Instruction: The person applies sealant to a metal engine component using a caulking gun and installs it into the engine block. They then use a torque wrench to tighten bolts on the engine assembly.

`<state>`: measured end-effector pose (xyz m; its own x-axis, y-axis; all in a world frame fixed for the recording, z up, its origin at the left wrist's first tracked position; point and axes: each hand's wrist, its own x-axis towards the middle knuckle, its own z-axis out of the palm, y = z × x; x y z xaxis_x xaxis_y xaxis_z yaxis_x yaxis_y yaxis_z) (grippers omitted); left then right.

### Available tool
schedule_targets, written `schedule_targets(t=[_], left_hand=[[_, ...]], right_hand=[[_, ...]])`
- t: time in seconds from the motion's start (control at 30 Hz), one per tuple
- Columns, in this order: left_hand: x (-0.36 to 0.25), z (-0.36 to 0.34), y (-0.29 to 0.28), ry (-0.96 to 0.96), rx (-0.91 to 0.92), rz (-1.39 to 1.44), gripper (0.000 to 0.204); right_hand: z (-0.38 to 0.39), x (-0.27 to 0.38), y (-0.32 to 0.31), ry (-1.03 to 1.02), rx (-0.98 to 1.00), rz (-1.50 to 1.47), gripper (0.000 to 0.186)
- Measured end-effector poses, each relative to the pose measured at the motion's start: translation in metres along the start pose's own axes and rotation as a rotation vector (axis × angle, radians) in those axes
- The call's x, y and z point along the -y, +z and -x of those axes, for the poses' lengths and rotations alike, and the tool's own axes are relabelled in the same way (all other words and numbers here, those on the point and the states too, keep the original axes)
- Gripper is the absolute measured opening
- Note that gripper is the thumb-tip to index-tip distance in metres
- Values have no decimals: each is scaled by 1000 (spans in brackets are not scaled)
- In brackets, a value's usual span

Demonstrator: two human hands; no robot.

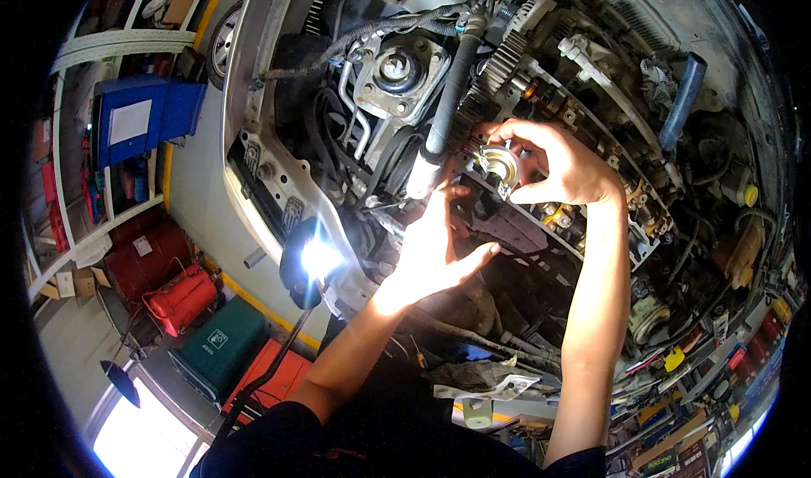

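I look down into an open car engine bay. My right hand grips a small round metal pulley-like part pressed against the engine's front, just below a toothed cam sprocket. My left hand, brightly lit by the lamp, reaches up from below with fingers spread, its fingertips touching the engine just left of the round part. It holds nothing that I can see. A black hose runs down past the sprocket.
A bright work lamp on a flexible stand shines left of my arms. A blue box sits on shelving at left; a red can, a green case and a red case lie on the floor. A rag lies below.
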<state>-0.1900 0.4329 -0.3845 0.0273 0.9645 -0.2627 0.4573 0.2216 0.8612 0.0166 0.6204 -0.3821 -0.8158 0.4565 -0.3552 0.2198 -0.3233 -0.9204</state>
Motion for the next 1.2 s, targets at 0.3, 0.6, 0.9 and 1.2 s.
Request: schedule_targets(t=[0.3,0.6,0.9,1.2], left_hand=[[4,5,8,-73,-36,282,84],[25,9,14,-87,25,446,86],[23,8,21,-39,-38,460,87],[20,7,17,-55,23,413,84]], right_hand=[[-2,3,0,-6,-2,23,74],[-2,-1,-6,16,35,-126,73],[-4,-1,-6,10,34,-100,72],[-6,0,-9,50,49,-134,72]])
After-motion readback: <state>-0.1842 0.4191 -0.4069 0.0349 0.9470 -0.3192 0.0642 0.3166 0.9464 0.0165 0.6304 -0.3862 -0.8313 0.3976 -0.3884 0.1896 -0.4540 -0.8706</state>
